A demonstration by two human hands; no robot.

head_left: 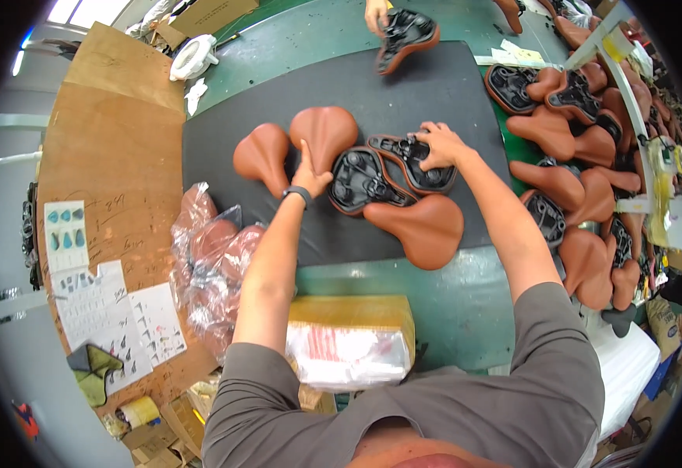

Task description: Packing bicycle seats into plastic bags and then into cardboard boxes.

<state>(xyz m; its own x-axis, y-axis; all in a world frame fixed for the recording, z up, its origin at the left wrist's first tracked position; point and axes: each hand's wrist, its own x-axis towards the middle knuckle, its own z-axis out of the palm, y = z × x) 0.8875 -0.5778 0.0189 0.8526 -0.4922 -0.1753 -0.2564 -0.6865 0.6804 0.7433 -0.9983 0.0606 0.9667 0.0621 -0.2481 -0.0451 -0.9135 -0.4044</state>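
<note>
At the far left of the frame a brown board (115,156) carries paper sheets (115,312) with small pictures, and just right of it, at lower left, lies a clear plastic bag (212,265) with brown saddles inside. On the dark mat (434,86) in the middle, two brown bicycle saddles lie top side up, the left saddle (261,157) touching the second saddle (327,134). The left hand (310,178) rests with its fingers spread loosely against the lower edge of that second saddle, gripping nothing. Just right of it an upturned saddle (363,181) shows its black underside, touching another upturned saddle (412,160), on which the right hand (438,146) presses flat, fingers open over its base. A brown saddle (423,226) lies below them. At the top centre another person's hand (375,14) holds a saddle (405,35). A heap of saddles (582,187) fills the right edge.
</note>
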